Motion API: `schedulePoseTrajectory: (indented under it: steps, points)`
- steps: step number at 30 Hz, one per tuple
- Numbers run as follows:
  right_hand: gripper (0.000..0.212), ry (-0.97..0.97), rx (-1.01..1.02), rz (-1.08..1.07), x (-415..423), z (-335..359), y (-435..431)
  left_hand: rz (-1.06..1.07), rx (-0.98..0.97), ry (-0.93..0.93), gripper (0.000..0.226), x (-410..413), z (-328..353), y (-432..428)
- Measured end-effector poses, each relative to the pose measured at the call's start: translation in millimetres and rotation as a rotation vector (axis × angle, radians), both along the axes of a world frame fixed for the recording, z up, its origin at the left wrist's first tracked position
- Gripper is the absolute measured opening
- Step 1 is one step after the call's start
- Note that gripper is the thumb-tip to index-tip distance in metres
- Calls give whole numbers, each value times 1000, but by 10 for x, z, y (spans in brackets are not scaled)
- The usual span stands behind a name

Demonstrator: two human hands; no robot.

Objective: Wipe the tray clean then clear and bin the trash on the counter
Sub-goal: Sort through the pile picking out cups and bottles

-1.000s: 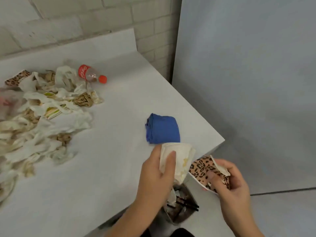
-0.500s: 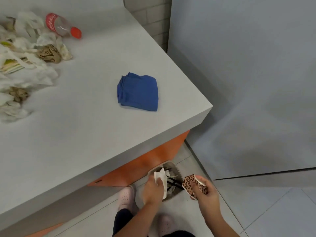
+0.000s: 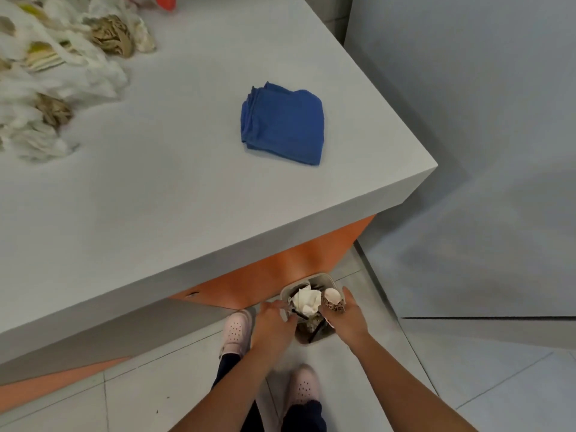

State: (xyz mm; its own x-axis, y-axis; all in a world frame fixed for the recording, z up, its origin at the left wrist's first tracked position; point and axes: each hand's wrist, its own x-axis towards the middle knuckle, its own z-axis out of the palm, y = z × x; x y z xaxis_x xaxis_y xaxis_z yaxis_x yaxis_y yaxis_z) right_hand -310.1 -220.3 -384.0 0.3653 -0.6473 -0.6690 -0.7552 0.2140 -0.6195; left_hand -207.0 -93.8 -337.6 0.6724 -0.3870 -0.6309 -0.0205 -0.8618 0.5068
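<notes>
Trash on counter: a heap of crumpled white napkins and brown wrappers [image 3: 59, 73] lies at the far left of the counter [image 3: 174, 194], running off the left edge of view; a red bottle cap [image 3: 165, 1] shows at the far edge beside it.
Tray: not in view; whether it is wiped cannot be told.
Cloth: a folded blue cloth [image 3: 283, 129] lies flat near the counter's right corner, well apart from the heap, touched by neither hand.
Bin: a small grey bin [image 3: 311, 280] stands on the floor just below the counter's near edge, between the hands; a white napkin [image 3: 307, 300] sits on top of its contents.
Left hand [image 3: 272, 322]: at the bin's left rim, fingers loosely curled, holding nothing that I can make out.
Right hand [image 3: 349, 319]: over the bin's right rim, pinching a leopard-print wrapper [image 3: 333, 302] at the mouth, not yet released.
Progress: binning appears under way, one load going in.
Outstanding: most of the heap and the bottle remain to be cleared, in my judgement several trips.
</notes>
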Motion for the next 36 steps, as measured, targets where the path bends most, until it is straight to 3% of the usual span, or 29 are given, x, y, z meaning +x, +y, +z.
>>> schedulePoseTrajectory:
  steps: [2, 4, 8, 11, 17, 19, 22, 26, 28, 32, 36]
  points:
    - [87, 105, 29, 54, 104, 67, -10, 26, -101, -27, 25, 78, 258, 34]
    - [87, 164, -10, 104, 194, 210, 5, 40, -220, 2, 20, 133, 568, 80]
    - [46, 32, -119, 169, 395, 713, 192, 97, -441, 3, 18, 246, 1332, 256]
    - [24, -117, -33, 339, 649, 1315, 346, 142, -515, -15, 11, 433, 1995, 433]
    - [18, -142, 185, 954, 1194, 2955, 530, 261, -651, -95, 9, 1151, 3049, 969]
    - [15, -194, 218, 990, 1428, 3354, 665, 319, -642, -168, 10, 1471, 3245, 1202]
    - [16, -353, 101, 923, 1937, 3730, 921, 408, -579, -308, 11, 2023, 3354, 1598]
    - [13, -463, -8, 854, 2751, 3907, 1302, 484, -370, -561, 13, 2879, 3250, 2109]
    - [12, -485, -30, 827, 3181, 3890, 1459, 501, -218, -676, 28, 3285, 3156, 2291]
    - [16, -513, -153, 726, 3995, 3768, 1603, 419, -60, -604, 59, 3877, 2969, 2439]
    - [15, -450, -517, 691, 4644, 3661, 1540, 328, -111, -528, 63, 4088, 2852, 2424]
